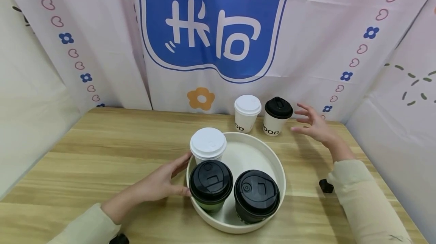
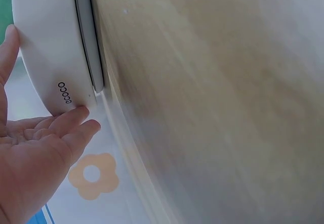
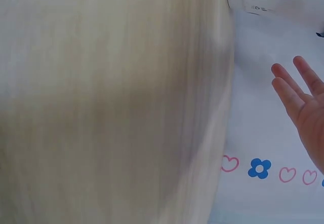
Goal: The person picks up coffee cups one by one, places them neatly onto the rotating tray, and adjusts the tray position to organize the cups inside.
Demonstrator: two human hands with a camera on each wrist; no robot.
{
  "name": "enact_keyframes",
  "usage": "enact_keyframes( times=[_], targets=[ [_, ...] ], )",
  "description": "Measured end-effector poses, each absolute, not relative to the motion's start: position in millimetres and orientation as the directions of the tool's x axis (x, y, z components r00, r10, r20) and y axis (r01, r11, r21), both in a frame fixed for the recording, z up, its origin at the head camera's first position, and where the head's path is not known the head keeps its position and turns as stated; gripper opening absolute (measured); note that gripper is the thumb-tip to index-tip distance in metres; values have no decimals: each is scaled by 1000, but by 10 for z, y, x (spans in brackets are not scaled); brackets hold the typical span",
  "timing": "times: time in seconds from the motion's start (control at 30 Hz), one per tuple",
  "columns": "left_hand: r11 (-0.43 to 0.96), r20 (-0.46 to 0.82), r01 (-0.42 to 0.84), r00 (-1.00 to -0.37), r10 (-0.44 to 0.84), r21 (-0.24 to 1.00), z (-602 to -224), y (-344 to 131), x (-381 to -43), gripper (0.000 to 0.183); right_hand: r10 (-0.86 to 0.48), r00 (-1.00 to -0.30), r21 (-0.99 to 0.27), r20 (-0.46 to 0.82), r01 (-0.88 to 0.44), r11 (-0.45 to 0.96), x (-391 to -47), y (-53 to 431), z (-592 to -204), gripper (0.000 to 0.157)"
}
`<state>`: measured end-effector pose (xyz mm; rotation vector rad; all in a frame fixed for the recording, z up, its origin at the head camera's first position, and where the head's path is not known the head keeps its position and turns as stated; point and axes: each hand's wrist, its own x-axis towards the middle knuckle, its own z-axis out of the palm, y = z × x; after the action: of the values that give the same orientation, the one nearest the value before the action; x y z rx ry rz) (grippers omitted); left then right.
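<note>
A round cream tray [image 1: 250, 153] stands on the table with three lidded cups in it. They are a white-lidded cup [image 1: 207, 143] at the back left, a green cup with a black lid [image 1: 211, 183] in front of it, and a black cup [image 1: 256, 195] at the front right. My left hand [image 1: 165, 181] rests against the tray's left side, thumb and fingers spread along its outer wall. Beyond the tray stands a small white cup with a black lid [image 1: 277, 115]. My right hand [image 1: 315, 125] is just right of it, fingers spread, holding nothing.
Left of the small black-lidded cup stands a small white cup with a white lid [image 1: 246, 113]. A printed cloth [image 1: 109, 39] hangs along the table's back edge, close behind both. White side walls [image 1: 398, 130] flank the wooden table [image 1: 136, 142].
</note>
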<state>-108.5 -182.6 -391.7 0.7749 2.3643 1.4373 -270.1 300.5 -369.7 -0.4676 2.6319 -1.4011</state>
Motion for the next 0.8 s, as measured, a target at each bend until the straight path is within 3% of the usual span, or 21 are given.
enact_keyframes(
  times=[0.2, 0.8],
  targets=[
    [372, 46, 309, -819, 572, 875, -3929, -1836, -1087, 106, -310, -950, -821, 33, -202, 534, -2751, 2914, -3735, 106],
    [370, 46, 310, -818, 574, 876, -3919, -1841, -1092, 106, -281, -956, -861, 80, -208, 464, -2884, 2627, -3785, 110]
  ],
)
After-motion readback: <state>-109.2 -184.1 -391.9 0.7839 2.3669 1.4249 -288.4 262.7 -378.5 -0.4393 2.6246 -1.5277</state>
